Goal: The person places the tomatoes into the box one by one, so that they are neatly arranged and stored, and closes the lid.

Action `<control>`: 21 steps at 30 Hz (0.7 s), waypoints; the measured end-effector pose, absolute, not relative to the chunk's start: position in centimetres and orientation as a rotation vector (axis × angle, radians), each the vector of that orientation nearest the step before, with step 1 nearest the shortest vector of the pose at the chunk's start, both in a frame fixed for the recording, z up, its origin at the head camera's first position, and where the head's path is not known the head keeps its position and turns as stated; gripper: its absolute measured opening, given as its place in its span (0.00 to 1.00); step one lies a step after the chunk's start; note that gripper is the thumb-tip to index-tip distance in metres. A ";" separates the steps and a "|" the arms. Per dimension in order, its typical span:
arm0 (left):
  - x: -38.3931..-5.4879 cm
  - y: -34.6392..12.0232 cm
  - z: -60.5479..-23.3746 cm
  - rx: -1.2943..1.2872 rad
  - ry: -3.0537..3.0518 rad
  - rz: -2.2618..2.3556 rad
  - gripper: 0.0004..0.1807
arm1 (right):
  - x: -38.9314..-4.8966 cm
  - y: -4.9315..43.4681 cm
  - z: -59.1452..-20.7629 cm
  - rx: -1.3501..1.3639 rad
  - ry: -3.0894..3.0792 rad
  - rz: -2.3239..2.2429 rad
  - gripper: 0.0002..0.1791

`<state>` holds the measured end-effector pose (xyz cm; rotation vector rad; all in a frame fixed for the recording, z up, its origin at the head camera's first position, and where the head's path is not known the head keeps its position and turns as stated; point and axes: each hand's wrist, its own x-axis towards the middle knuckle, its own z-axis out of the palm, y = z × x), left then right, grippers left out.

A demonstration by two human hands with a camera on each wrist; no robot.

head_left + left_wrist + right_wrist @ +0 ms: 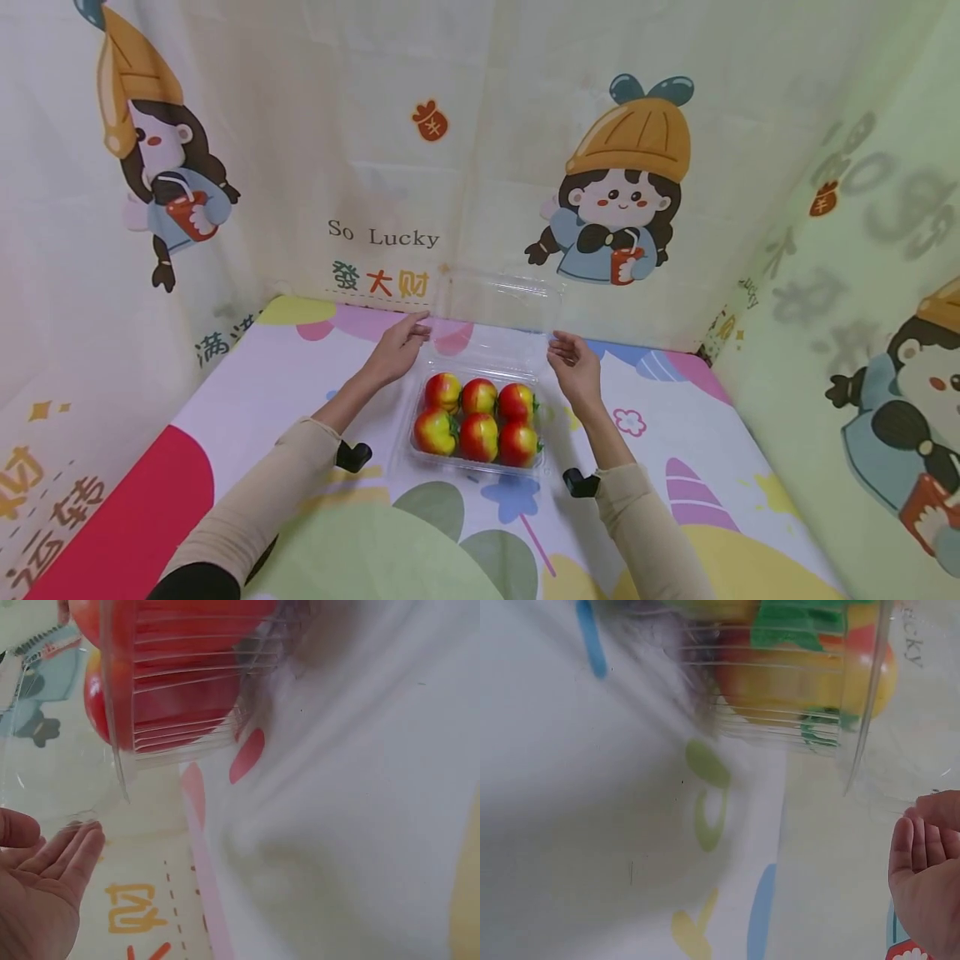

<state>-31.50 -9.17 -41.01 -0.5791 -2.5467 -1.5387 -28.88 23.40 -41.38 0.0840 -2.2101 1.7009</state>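
Note:
A clear plastic clamshell box [468, 472] lies opened on the table, its see-through lid [498, 304] raised at the far side. Several red-and-yellow round fruits [478, 437] with green leafy tops sit in two rows in its base. My left hand [397, 346] is at the lid's left edge, fingers [77, 859] extended, fingertips touching it and thumb apart. At the lid's right edge, my right hand [577, 367] pinches the rim between thumb and fingertips [904, 836]. Ribbed box walls and fruits fill the upper part of both wrist views.
A patterned cloth covers the table [300, 367]. Printed curtains [480, 167] hang close behind it and along both sides. Dark wrist cameras [354, 456] stick out from both forearms beside the box.

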 end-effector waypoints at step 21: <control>-27.0 -10.6 -40.6 -0.632 -2.347 -1.668 0.23 | -23.6 23.4 -40.5 0.163 -1.984 1.912 0.28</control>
